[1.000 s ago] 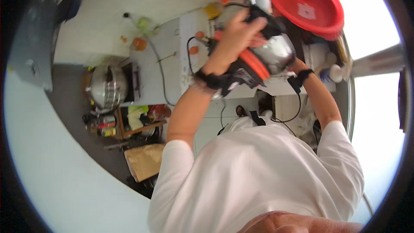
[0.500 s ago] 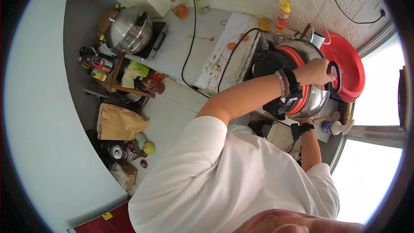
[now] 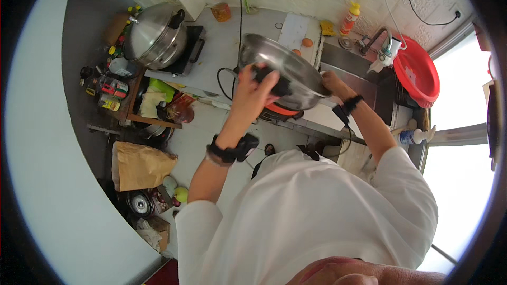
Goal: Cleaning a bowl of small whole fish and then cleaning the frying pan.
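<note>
My left hand [image 3: 253, 89] is closed on a black handle on the near side of a stainless steel pan [image 3: 285, 55], which is tilted over the counter left of the sink. My right hand [image 3: 334, 83] grips the pan at its right end. An orange-and-black appliance base [image 3: 285, 110] shows below the pan, partly hidden by it; whether the two touch I cannot tell. Two eggs [image 3: 307, 42] lie on the counter behind the pan, and a black cord [image 3: 225, 91] loops down beside it.
The sink [image 3: 346, 59] with a tap [image 3: 377, 37] and red basin [image 3: 418, 68] is at the right. A lidded steamer pot [image 3: 154, 37] stands on a black cooktop [image 3: 188, 53] at the left. A paper bag [image 3: 140, 164], green vegetables [image 3: 180, 194] and a wooden shelf [image 3: 134, 100] lie lower left.
The pan and orange-and-black base have moved left from over the sink toward the counter, uncovering the sink. The pan is now tilted differently, with both my hands on it.
</note>
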The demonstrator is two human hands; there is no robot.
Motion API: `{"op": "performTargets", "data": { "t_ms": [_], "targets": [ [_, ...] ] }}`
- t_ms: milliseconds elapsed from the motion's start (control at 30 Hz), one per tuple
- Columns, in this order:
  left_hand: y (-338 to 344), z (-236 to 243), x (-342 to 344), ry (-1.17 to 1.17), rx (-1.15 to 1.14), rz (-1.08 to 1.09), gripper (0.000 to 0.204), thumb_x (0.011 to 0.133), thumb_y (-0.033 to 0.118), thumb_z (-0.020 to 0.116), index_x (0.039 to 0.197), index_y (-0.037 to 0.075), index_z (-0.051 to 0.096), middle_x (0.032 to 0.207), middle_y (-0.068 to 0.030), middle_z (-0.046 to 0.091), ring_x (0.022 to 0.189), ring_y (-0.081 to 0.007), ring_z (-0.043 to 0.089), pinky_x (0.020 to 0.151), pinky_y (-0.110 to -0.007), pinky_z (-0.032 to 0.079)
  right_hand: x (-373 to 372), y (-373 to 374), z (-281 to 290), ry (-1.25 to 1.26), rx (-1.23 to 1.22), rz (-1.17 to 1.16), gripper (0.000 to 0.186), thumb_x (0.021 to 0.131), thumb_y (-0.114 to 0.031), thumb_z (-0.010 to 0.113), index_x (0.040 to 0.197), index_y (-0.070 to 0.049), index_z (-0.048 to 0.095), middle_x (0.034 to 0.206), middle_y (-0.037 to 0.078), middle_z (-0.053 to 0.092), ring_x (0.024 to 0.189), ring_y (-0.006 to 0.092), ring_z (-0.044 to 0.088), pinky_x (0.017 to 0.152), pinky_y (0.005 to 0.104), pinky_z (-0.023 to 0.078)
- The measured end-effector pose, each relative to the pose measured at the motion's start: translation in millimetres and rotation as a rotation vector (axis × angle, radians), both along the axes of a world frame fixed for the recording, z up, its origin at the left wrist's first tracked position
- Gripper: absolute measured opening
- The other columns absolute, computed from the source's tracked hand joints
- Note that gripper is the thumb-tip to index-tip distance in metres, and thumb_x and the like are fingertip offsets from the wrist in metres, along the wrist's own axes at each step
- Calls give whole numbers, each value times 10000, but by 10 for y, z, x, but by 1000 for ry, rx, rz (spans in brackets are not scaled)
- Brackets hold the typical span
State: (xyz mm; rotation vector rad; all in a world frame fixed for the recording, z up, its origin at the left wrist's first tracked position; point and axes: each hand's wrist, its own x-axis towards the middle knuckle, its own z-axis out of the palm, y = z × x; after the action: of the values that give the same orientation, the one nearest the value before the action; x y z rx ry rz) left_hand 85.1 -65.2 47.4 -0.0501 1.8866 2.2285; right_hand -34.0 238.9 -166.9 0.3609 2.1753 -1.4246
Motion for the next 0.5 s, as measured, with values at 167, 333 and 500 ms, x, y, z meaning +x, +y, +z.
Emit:
{"op": "performTargets", "data": {
  "t_ms": [167, 333, 500],
  "targets": [
    [-674, -798, 337, -124, 74, 254, 450, 808, 81, 513, 1230, 121, 361, 1045, -122, 531, 871, -205, 600, 743, -323, 514, -503, -749, 63, 680, 488, 138, 217, 731, -77, 554, 911, 42, 570, 890, 256, 599, 852, 386, 587, 784, 422, 464],
    [-734, -1436, 396, -109, 279, 385, 468, 795, 27, 494, 1217, 155, 338, 1007, -78, 529, 824, -153, 597, 670, -278, 485, -1043, -1076, 112, 833, 586, 253, 293, 716, -67, 530, 991, 35, 537, 881, 242, 603, 893, 373, 586, 759, 423, 464],
    [-563, -1601, 183, -52, 342, 490, 452, 818, 52, 499, 1234, 151, 353, 973, -48, 539, 802, -149, 591, 660, -227, 422, -1178, -818, 606, 461, 277, 299, 267, 834, -257, 541, 1006, -57, 577, 802, 126, 646, 668, 270, 628, 561, 347, 481]
  ]
}}
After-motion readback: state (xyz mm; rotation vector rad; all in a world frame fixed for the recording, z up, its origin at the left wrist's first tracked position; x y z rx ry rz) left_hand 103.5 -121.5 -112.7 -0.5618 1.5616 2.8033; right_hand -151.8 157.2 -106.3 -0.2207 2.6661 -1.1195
